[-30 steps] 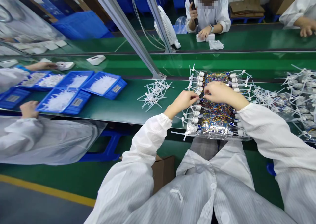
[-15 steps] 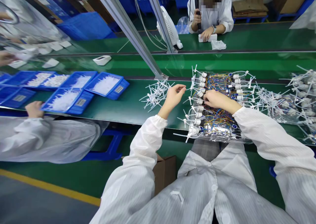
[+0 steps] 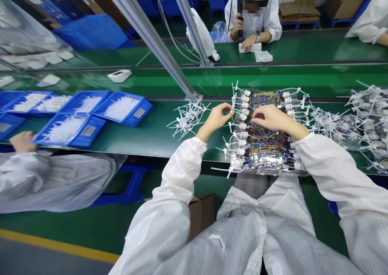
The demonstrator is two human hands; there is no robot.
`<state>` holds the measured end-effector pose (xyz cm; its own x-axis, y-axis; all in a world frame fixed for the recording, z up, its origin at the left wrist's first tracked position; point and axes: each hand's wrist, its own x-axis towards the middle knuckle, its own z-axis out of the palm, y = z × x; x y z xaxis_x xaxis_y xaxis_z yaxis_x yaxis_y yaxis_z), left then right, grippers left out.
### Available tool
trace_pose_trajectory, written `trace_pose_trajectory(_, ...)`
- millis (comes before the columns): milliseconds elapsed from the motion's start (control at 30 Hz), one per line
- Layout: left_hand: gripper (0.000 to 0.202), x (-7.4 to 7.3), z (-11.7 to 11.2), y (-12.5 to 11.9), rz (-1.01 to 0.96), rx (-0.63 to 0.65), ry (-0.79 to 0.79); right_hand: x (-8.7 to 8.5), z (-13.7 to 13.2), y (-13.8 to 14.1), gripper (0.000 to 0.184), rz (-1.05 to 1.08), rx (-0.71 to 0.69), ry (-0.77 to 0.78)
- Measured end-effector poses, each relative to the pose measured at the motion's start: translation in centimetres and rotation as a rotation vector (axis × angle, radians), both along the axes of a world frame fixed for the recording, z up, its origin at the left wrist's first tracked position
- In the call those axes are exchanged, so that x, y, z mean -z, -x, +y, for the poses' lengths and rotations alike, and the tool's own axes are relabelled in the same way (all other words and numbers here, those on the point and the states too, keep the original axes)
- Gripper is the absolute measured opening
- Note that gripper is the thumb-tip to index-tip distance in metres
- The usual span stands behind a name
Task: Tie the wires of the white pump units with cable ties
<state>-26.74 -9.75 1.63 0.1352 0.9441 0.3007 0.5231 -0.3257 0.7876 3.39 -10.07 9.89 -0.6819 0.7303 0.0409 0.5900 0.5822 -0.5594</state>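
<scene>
My left hand [image 3: 219,118] is at the left edge of a row of small white cylindrical parts [image 3: 243,127]. Its thumb and forefinger pinch a white cable tie [image 3: 233,101] fastened to one of them. Just across the row, my right hand [image 3: 269,116] hovers over coloured wires [image 3: 264,150], fingers curled inward; what its fingertips hold, if anything, I cannot make out. Cable ties with loose tails stick out from both sides of the wired bundle. Clear plastic wrap [image 3: 268,170] lies under it.
To the left is a loose pile of cable ties [image 3: 187,119]. Beyond it stand blue bins [image 3: 130,121] of white pieces, with a co-worker's hand [image 3: 23,141] beside them. More wired parts [image 3: 371,123] lie at right. A metal post [image 3: 151,40] rises behind.
My left hand has shifted right, onto the cable tie at the row's edge. My right hand has drawn up and slightly right, away from the white parts. The view has turned slightly.
</scene>
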Motion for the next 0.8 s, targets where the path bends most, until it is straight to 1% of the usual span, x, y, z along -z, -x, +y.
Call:
trace_pose_trajectory(67,0.011,-0.2,-0.7,-0.1,-0.003,0.011,-0.001,-0.2,0.0,-0.2,0.019,0.077,0.059,0.041)
trace_pose_trajectory(133,0.009,-0.6,-1.0,-0.4,-0.026,-0.008,-0.032,-0.4,0.0,-0.1,0.014,0.179,0.141,0.084)
trace_pose_trajectory(200,0.013,-1.4,-1.0,-1.0,-0.098,-0.032,-0.063,-0.5,0.0,0.3,0.014,0.332,0.230,0.164)
trace_pose_trajectory(233,0.017,-2.1,-0.9,-1.3,-0.162,-0.031,-0.077,-0.6,-0.1,0.5,0.016,0.433,0.271,0.238)
trace_pose_trajectory(300,0.026,-4.0,-0.7,-1.8,-0.324,-0.024,-0.134,-1.0,-0.3,1.0,0.019,0.667,0.338,0.442)
trace_pose_trajectory(367,0.033,-6.5,-1.0,-2.3,-0.467,-0.046,-0.261,-1.5,-0.9,1.5,0.019,0.870,0.385,0.675)
trace_pose_trajectory(400,0.036,-7.9,-1.4,-2.4,-0.514,-0.072,-0.343,-1.8,-1.3,1.7,0.019,0.930,0.400,0.783)
trace_pose_trajectory(500,0.038,-11.9,-3.7,-3.0,-0.572,-0.115,-0.568,-2.6,-2.8,2.7,0.028,0.955,0.381,1.041)
trace_pose_trajectory(567,0.037,-13.8,-5.7,-3.6,-0.579,-0.092,-0.663,-3.0,-3.6,3.6,0.041,0.950,0.332,1.141)
trace_pose_trajectory(600,0.037,-14.4,-6.7,-3.9,-0.582,-0.080,-0.686,-3.1,-3.7,4.1,0.047,0.957,0.314,1.167)
trace_pose_trajectory(633,0.036,-14.7,-7.5,-4.2,-0.588,-0.078,-0.699,-3.2,-3.7,4.5,0.049,0.966,0.309,1.181)
trace_pose_trajectory(700,0.036,-14.9,-8.6,-4.5,-0.604,-0.093,-0.717,-3.0,-3.4,5.1,0.046,0.977,0.357,1.186)
trace_pose_trajectory(800,0.042,-14.1,-8.6,-4.0,-0.616,-0.130,-0.691,-2.4,-3.2,4.7,0.039,0.970,0.511,1.176)
